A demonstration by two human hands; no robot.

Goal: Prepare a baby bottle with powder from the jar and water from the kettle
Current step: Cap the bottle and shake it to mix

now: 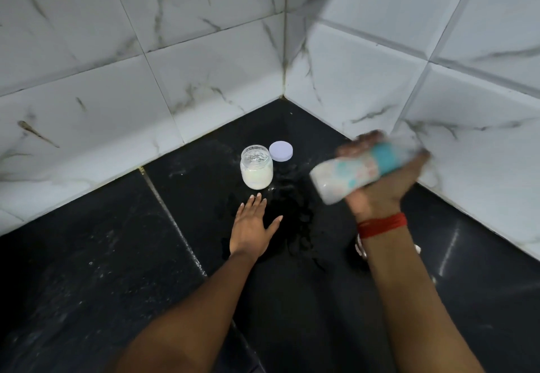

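Note:
A baby bottle (350,172) with a teal collar and pastel print lies tilted and blurred in my right hand (385,185), whose fingers curl round it above the black counter. An open glass jar (256,171) holding white powder stands near the corner. Its pale round lid (280,150) lies flat just behind it on the right. My left hand (251,226) rests flat on the counter with straight, spread fingers, just in front of the jar and not touching it. No kettle is in view.
The black stone counter (117,256) meets white marble-patterned wall tiles (204,74) in a corner behind the jar. A wet patch (295,220) spreads on the counter between my hands. A dark object (358,253) shows partly under my right wrist.

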